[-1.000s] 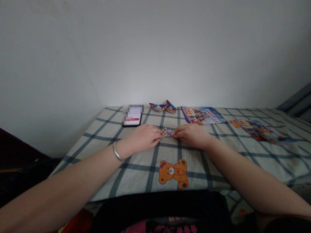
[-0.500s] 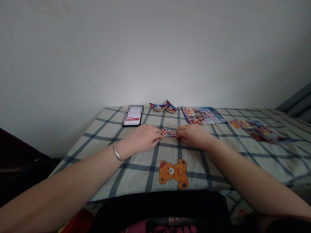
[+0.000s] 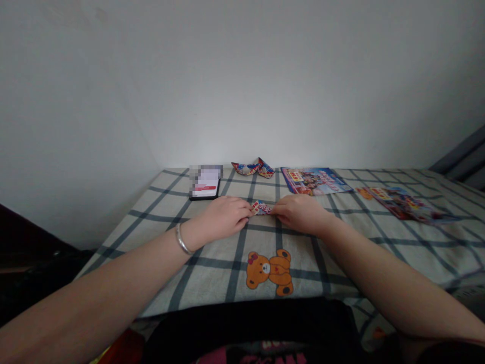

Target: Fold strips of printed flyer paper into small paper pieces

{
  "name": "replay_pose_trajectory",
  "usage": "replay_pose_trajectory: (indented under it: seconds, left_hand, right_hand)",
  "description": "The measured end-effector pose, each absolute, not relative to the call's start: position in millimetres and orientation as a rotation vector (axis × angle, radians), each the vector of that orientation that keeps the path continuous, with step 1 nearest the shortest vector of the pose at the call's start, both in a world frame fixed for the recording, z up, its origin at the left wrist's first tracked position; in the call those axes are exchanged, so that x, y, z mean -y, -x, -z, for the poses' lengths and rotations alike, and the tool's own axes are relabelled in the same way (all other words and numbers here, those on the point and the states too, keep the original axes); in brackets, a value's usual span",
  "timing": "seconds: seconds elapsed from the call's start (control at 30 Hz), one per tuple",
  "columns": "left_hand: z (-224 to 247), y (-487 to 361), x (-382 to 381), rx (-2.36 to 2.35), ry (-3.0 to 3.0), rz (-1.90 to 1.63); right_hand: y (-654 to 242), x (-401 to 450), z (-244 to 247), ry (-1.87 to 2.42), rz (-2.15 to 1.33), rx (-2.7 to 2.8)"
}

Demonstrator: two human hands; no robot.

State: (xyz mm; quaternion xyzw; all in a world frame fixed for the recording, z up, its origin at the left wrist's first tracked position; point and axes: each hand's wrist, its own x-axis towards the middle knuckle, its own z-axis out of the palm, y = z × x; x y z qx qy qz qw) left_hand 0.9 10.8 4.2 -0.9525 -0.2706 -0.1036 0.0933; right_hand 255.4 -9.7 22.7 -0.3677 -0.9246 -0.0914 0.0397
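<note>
A small folded piece of printed paper (image 3: 261,207), red, white and blue, lies between my two hands on the checked tablecloth (image 3: 223,255). My left hand (image 3: 229,215), with a silver bangle on its wrist, pinches the paper's left end. At the right end, the fingers of my right hand (image 3: 297,212) are closed on the same paper. My fingers cover both of its tips. Behind the hands, close to the wall, stand two folded paper boats (image 3: 248,168) in similar print, touching or nearly touching each other.
A phone (image 3: 206,183) with a lit, partly blurred screen lies at the back left. Flat printed leaflets are on the right: one leaflet (image 3: 314,180) near the wall, another leaflet (image 3: 409,202) farther right. A white wall (image 3: 242,81) rises behind the table.
My right hand has shifted slightly left along the paper, so less of the paper shows between the hands. The left hand has barely moved, and the view has tilted a little.
</note>
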Motion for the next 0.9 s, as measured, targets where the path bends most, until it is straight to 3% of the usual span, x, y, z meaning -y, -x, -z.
replay_pose_trajectory:
  seconds: [0.37, 0.67, 0.9]
  left_hand:
    - [-6.4, -2.7, -9.1, 0.835, 2.843, 0.288]
    - [-8.4, 0.6, -12.3, 0.868, 2.866, 0.331]
    - [-6.8, 2.2, -10.0, 0.807, 2.834, 0.377]
  right_hand:
    - [-257.2, 7.0, -22.9, 1.173, 0.266, 2.830]
    - [-266.9, 2.6, -22.4, 1.157, 0.060, 2.802]
    - [-259.0, 5.3, -20.1, 1.153, 0.218, 2.778]
